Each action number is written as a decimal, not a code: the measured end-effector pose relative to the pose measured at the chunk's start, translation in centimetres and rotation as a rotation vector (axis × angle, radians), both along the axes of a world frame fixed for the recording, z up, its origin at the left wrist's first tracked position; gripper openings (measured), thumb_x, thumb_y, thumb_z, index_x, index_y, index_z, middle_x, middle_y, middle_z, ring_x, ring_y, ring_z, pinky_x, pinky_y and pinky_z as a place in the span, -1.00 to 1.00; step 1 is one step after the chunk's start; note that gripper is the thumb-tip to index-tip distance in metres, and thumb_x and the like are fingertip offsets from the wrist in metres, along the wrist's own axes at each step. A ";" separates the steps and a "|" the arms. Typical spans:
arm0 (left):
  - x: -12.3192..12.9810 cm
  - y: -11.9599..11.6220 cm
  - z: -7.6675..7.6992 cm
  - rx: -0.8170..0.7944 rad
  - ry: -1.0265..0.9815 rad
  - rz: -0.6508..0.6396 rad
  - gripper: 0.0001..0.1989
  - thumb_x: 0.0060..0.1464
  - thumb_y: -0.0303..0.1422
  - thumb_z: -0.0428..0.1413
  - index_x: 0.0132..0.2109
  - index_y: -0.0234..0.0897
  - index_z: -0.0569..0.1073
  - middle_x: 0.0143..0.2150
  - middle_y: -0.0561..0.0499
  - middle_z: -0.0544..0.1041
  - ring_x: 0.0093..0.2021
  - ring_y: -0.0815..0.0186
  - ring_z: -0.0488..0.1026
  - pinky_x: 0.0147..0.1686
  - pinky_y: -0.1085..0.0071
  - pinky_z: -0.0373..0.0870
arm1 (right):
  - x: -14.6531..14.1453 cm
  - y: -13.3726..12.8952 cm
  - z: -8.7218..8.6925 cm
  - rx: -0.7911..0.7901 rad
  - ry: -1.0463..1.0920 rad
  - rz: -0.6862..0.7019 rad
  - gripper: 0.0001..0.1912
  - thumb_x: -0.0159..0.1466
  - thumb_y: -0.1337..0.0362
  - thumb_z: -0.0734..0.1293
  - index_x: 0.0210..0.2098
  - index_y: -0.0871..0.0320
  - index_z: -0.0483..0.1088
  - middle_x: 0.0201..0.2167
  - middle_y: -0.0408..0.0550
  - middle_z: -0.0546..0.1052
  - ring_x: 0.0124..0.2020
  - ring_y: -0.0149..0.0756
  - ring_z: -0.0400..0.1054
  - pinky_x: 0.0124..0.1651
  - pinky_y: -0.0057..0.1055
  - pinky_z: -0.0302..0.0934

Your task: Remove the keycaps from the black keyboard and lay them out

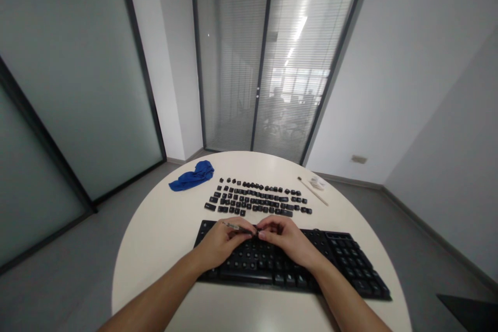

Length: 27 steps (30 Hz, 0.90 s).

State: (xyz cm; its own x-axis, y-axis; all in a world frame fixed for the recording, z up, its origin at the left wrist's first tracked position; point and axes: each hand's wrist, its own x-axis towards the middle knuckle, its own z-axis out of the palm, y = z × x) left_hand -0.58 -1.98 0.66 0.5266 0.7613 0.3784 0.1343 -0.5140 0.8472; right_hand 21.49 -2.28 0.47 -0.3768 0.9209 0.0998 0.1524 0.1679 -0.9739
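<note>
A black keyboard [264, 276] lies in front of me, many of its keycaps off on the left and middle part, with the number pad keys still on. Over its upper middle, my left hand [221, 241] is closed around a slim silvery tool [232, 225] with a dark end; its exact kind is unclear. My right hand [286, 238] meets it fingertip to fingertip, pinching at a small black piece that looks like a keycap [257, 233], mostly hidden by the fingers. Behind the keyboard, loose black keycaps [268, 202] lie in several rows.
The round cream table [155, 249] holds a crumpled blue cloth [192, 176] at the back left. A thin brush [313, 191] and a small whitish bundle [317, 183] lie at the back right. A dark object [469, 311] shows at the lower right, off the table.
</note>
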 end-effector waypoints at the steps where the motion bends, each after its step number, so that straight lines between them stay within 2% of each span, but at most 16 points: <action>1: -0.1 0.0 0.0 0.015 -0.011 -0.022 -0.84 0.20 -0.47 0.12 -0.16 -0.19 0.59 -0.15 0.02 0.62 -0.10 0.26 0.52 0.00 0.31 0.39 | 0.2 0.1 0.0 -0.022 0.021 -0.003 -0.65 0.10 0.03 0.49 -0.25 0.15 0.52 -0.32 -0.10 0.59 -0.27 -0.28 0.45 -0.12 -0.29 0.30; 5: -0.2 0.0 0.0 0.048 -0.001 -0.053 -0.84 0.20 -0.47 0.12 -0.17 -0.19 0.59 -0.14 0.01 0.62 -0.10 0.26 0.51 -0.02 0.32 0.39 | 0.6 0.6 -0.3 -0.099 0.102 -0.054 -0.60 0.08 0.03 0.50 -0.18 0.14 0.51 -0.25 -0.05 0.60 -0.22 -0.25 0.47 -0.05 -0.24 0.31; 9: -0.3 0.1 0.2 0.068 0.056 0.053 -0.84 0.19 -0.46 0.12 -0.17 -0.19 0.59 -0.19 0.04 0.62 -0.13 0.26 0.51 -0.04 0.34 0.38 | 0.5 1.0 -0.9 -0.074 0.072 -0.115 -0.60 0.11 0.07 0.48 -0.12 0.13 0.51 -0.14 0.00 0.60 -0.12 -0.20 0.46 0.04 -0.23 0.29; 12: -0.5 0.0 0.5 0.072 0.122 0.116 -0.85 0.19 -0.43 0.11 -0.18 -0.21 0.59 -0.20 0.03 0.62 -0.16 0.27 0.52 -0.10 0.37 0.38 | 0.4 1.1 -1.0 -0.002 -0.038 -0.133 -0.66 0.17 0.10 0.43 -0.11 0.13 0.52 -0.21 -0.02 0.61 -0.18 -0.20 0.47 -0.01 -0.24 0.30; 16: -0.7 -0.1 0.4 0.092 0.246 0.153 -0.82 0.21 -0.33 0.10 -0.26 -0.26 0.59 -0.31 0.00 0.61 -0.32 0.27 0.50 -0.28 0.40 0.35 | -0.2 1.2 -0.9 0.082 -0.208 -0.181 -0.68 0.21 0.12 0.38 -0.11 0.14 0.52 -0.30 -0.03 0.62 -0.28 -0.18 0.48 -0.13 -0.24 0.33; 21: -0.9 -0.1 0.1 0.117 0.310 0.129 -0.76 0.18 -0.30 0.11 -0.39 -0.32 0.55 -0.41 0.00 0.58 -0.40 0.31 0.46 -0.39 0.45 0.27 | -1.4 2.1 -0.4 0.259 -0.419 -0.263 -0.76 0.22 0.24 0.35 -0.14 0.13 0.55 -0.16 -0.01 0.60 -0.22 -0.20 0.49 -0.07 -0.28 0.34; 27: -1.2 -0.1 -0.1 0.114 0.365 0.145 -0.71 0.19 -0.26 0.10 -0.44 -0.33 0.49 -0.44 0.00 0.55 -0.43 0.31 0.43 -0.40 0.46 0.25 | -3.0 3.6 0.1 0.328 -0.659 -0.305 -0.78 0.21 0.31 0.35 -0.16 0.15 0.57 -0.18 0.00 0.62 -0.15 -0.16 0.49 -0.02 -0.31 0.30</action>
